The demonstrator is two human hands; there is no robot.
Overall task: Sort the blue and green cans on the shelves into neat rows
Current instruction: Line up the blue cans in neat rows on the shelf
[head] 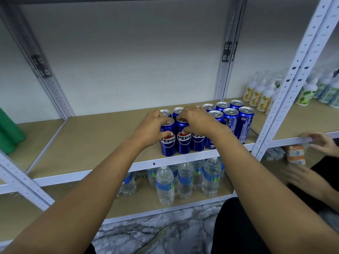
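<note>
- On the middle shelf [102, 143], in the head view, a block of blue cans [229, 123] is seen standing upright in close rows toward the shelf's right end, with bare board left of the block.
- The left hand [153, 128] is curled round the front-left can [167, 142] of the block, fingers over its rim and thumb on its label.
- The right hand [195, 119] is wrapped over the top of the neighbouring front can [183, 142], thumb pressed near the logo; both cans are held while they stand on the shelf, touching each other.
- Green containers [9, 131] are glimpsed at the far left of the shelf, well apart from the blue block; whether they are the green cans cannot be told.
- Below the shelf, water bottles [185, 180] are stored; past the upright [286, 85] to the right, pale bottles [260, 94] are kept, and another person's hands [321, 143] are blurred beside an orange packet [295, 154].
- The step in hand is judged to be the squaring of the front row of blue cans against the shelf edge.
- For the next move, the two gripped cans would need to be slid flush with their neighbours, labels turned forward, and kept upright so that the row behind is not knocked.
</note>
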